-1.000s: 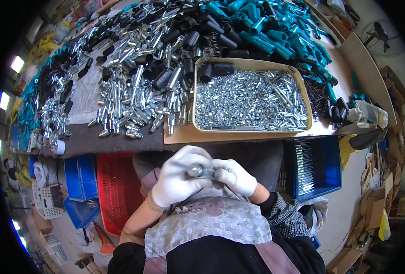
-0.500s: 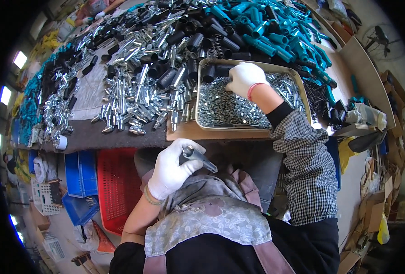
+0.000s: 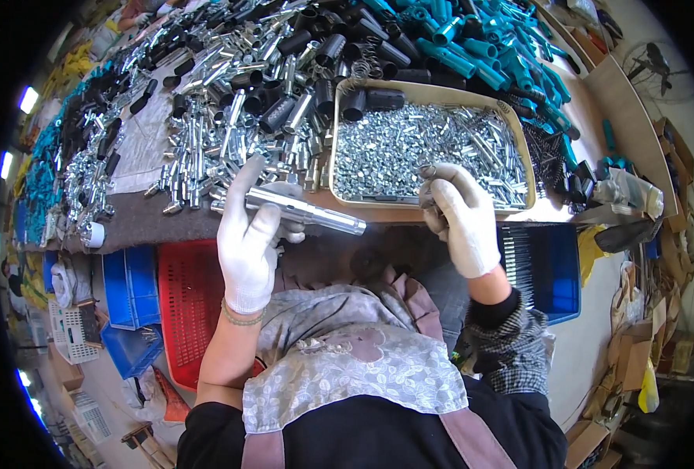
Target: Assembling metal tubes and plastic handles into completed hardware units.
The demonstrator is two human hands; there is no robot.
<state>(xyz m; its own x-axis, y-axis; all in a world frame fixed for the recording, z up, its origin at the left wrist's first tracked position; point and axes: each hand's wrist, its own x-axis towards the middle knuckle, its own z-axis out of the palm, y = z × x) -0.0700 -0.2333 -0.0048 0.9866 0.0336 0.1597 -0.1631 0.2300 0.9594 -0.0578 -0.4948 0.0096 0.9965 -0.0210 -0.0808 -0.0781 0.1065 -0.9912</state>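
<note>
1. Gloves of white knit cover both hands; the left hand (image 3: 249, 238) has its fingers (image 3: 241, 184) partly closed around a smooth, shiny metal tube (image 3: 308, 211), which lies nearly level above the near edge of the counter (image 3: 139, 223), its free end pointing toward the right hand
2. Right hand (image 3: 460, 219) hovers at the near rim of the tray (image 3: 333, 148), fingertips (image 3: 429, 173) pinched together; whether a small part sits between them cannot be told
3. Tray is shallow, tan and rectangular, heaped with small bright screws and bolts (image 3: 429, 148), a glittering, grainy mass
4. Behind and left of the tray lies a wide spread of silvery cylindrical metal parts (image 3: 198, 148), mixed with matt black rubbery sleeves (image 3: 280, 113)
5. Teal plastic handles (image 3: 472, 51) are piled along the far right of the counter, and more teal pieces (image 3: 38, 168) along its far left
6. Below the counter edge stand a red slatted plastic crate (image 3: 186, 301) and blue bins (image 3: 128, 285) on the left, a blue crate (image 3: 546, 266) on the right
7. Apron with a pale lace-patterned bib (image 3: 347, 367) fills the lower middle, and a checked sleeve (image 3: 511, 352) covers the right forearm
</note>
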